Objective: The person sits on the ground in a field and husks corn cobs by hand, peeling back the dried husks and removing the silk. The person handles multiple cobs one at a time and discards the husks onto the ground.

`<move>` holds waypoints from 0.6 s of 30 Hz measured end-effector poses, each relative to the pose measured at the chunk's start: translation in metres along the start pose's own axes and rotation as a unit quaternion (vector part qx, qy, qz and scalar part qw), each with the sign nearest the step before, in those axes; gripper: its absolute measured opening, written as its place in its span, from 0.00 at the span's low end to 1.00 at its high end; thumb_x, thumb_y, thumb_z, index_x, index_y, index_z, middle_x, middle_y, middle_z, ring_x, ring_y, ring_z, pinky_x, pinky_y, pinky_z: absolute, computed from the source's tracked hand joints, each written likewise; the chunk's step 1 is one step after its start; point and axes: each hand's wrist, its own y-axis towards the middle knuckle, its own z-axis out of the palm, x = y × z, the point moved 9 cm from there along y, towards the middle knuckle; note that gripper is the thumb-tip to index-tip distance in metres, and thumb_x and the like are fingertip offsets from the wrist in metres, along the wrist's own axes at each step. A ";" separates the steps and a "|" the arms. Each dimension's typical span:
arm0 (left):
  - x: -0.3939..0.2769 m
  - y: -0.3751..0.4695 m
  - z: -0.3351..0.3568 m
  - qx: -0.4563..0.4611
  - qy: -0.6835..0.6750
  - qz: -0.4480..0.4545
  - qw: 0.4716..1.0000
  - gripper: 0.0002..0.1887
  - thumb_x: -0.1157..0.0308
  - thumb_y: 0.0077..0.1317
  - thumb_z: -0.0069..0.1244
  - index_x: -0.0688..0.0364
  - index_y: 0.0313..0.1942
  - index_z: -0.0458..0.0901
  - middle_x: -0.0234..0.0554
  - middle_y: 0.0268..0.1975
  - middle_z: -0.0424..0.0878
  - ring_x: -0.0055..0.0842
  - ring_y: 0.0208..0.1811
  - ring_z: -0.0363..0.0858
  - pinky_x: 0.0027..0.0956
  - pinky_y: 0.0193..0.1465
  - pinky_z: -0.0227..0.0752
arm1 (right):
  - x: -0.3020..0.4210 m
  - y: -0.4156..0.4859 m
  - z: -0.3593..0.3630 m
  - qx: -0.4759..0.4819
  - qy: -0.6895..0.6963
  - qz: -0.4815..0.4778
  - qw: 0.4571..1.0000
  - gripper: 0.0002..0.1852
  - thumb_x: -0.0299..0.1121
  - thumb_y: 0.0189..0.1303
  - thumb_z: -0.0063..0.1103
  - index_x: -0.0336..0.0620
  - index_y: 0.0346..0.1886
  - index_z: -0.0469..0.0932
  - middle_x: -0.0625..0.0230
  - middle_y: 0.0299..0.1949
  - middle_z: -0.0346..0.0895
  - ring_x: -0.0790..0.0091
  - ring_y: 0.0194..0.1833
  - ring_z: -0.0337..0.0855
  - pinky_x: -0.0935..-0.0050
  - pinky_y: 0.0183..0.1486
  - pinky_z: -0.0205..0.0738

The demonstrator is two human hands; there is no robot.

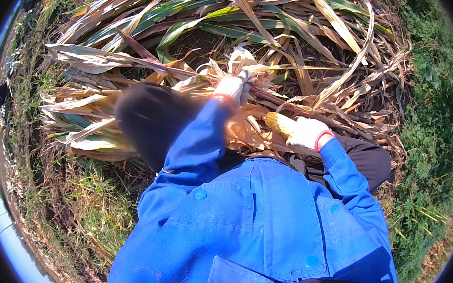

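Observation:
My right hand (308, 133), in a white glove with a red cuff, holds a husked yellow ear of corn (277, 122) by one end. The other end points up and left, its kernels bare. Just ahead and to the left, my left hand (231, 90), also gloved, is closed around pale dry corn husks (241, 58) beside a reddish corn stalk (266, 96). Its fingers are partly hidden, so whether it also grips the stalk cannot be told. Loose tan husks (245, 129) lie between and below both hands.
Cut corn stalks with dry and green leaves (195, 19) lie heaped across the ground ahead. My bent left knee (147, 116) rests against the leaves, and my right knee (363, 160) is beside the right hand. Low green plants (431, 123) grow along the right; grass (102, 201) covers the left.

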 end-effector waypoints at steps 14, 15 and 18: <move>0.017 0.053 0.017 -0.081 0.472 0.426 0.767 0.23 0.57 0.70 0.51 0.63 0.58 0.81 0.64 0.53 0.86 0.48 0.55 0.84 0.42 0.60 0.76 | 0.018 0.080 -0.213 -0.027 0.009 -0.058 0.998 0.40 0.67 0.42 0.78 0.35 0.44 0.89 0.56 0.38 0.88 0.61 0.42 0.88 0.61 0.49 0.82; 0.034 0.066 0.011 -0.016 0.512 0.271 0.815 0.23 0.58 0.69 0.51 0.62 0.59 0.81 0.63 0.54 0.86 0.48 0.56 0.84 0.42 0.61 0.75 | 0.034 0.078 -0.294 -0.100 0.234 -0.053 0.966 0.32 0.56 0.52 0.77 0.39 0.52 0.85 0.58 0.41 0.87 0.65 0.42 0.88 0.64 0.47 0.83; 0.037 0.050 0.005 0.029 0.551 0.127 0.824 0.23 0.58 0.69 0.52 0.62 0.59 0.80 0.61 0.54 0.86 0.47 0.57 0.83 0.42 0.62 0.74 | 0.128 0.021 -0.484 -0.316 0.568 -0.406 0.642 0.39 0.39 0.68 0.69 0.42 0.78 0.61 0.59 0.64 0.77 0.63 0.63 0.80 0.61 0.64 0.76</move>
